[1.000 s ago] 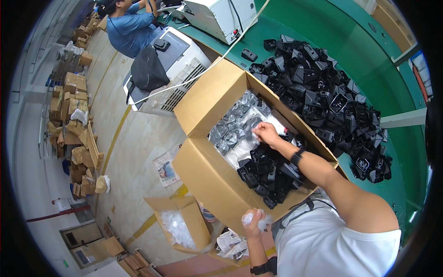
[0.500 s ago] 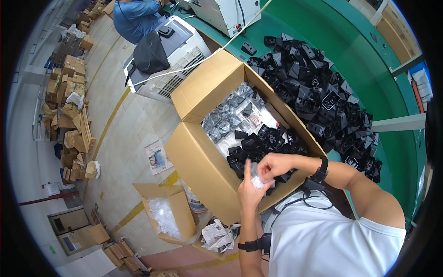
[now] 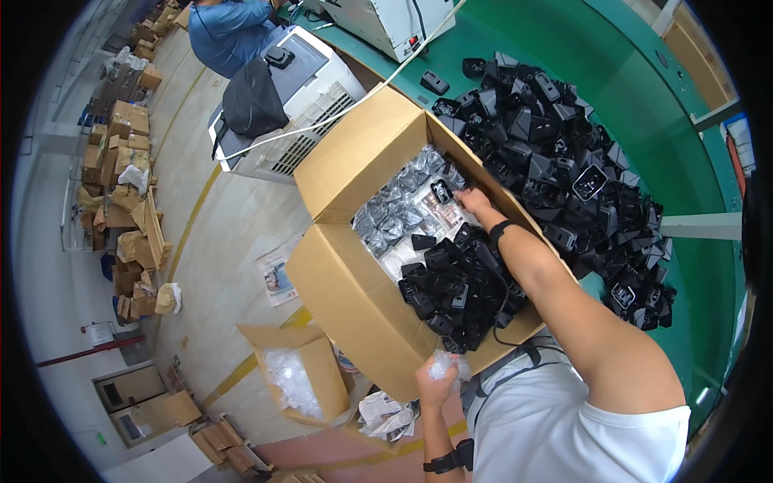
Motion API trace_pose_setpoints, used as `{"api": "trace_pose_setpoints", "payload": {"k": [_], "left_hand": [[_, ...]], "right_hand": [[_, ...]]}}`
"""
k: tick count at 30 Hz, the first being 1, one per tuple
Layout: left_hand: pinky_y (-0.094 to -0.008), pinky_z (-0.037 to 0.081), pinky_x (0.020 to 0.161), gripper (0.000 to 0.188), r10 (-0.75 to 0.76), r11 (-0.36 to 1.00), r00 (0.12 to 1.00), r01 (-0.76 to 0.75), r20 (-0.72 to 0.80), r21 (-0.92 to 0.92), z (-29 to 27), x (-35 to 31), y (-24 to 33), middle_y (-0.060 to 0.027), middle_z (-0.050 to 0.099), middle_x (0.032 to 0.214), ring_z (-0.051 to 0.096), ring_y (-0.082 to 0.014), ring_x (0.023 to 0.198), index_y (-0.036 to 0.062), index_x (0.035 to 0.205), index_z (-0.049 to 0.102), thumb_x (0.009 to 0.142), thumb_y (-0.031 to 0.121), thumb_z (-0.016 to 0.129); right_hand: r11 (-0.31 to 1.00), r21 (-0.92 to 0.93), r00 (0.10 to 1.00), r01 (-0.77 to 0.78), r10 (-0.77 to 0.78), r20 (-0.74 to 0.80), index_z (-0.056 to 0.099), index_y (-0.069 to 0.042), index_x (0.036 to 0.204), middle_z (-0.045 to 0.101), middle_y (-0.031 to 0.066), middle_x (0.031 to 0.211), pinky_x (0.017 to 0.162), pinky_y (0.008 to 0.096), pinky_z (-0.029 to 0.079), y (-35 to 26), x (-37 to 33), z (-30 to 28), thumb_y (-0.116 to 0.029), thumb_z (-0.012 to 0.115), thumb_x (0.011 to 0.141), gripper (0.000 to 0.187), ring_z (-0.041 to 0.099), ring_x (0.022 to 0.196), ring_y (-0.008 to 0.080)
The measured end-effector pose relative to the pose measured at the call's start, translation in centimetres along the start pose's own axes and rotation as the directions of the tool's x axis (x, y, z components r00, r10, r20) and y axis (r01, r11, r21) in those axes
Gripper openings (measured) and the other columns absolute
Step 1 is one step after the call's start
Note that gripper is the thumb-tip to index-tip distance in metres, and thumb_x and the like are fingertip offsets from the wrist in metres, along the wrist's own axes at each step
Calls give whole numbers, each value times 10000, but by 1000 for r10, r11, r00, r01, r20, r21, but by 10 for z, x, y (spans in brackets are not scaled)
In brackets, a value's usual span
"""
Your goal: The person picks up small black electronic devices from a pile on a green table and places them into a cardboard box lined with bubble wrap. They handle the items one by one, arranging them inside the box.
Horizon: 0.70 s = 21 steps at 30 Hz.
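Two hands show: the right hand and the left hand. There are two open cardboard boxes, a large box and a small box. The black plastic parts heaped on the counter are too many to count.

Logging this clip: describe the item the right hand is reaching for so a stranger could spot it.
Find the big open cardboard box beside the green table. At its far end lie clear-bagged parts; the right hand touches a small black plug there. It lies bare on the bags, apart from the black heap nearer the person.
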State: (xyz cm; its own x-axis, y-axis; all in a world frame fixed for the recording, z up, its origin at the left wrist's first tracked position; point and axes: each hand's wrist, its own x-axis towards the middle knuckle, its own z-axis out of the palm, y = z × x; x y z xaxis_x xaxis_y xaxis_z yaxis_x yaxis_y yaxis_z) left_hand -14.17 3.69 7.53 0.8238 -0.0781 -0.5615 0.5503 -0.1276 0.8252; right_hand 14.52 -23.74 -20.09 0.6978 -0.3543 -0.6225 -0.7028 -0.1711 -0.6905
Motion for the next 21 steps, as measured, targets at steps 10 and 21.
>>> {"api": "trace_pose_setpoints", "payload": {"k": [10,21], "left_hand": [[-281,482,634,609,159,979,978,-138,-137,151,10,14,35,-39,618,786,575,-123,678,32,1291,500,708,34,676],[-302,504,704,416,202,932,973,-155,-113,329,8,25,12,-93,676,854,632,-142,757,2,1127,619,726,92,686]], "right_hand": [[953,242,548,180,-302,780,655,-15,820,665,73,710,518,277,488,-64,-172,-25,-93,555,807,127,629,597,151],[679,-269,730,683,-648,217,677,3,873,698,179,865,723,429,546,-93,-150,33,-112,565,769,191,670,824,371]]}}
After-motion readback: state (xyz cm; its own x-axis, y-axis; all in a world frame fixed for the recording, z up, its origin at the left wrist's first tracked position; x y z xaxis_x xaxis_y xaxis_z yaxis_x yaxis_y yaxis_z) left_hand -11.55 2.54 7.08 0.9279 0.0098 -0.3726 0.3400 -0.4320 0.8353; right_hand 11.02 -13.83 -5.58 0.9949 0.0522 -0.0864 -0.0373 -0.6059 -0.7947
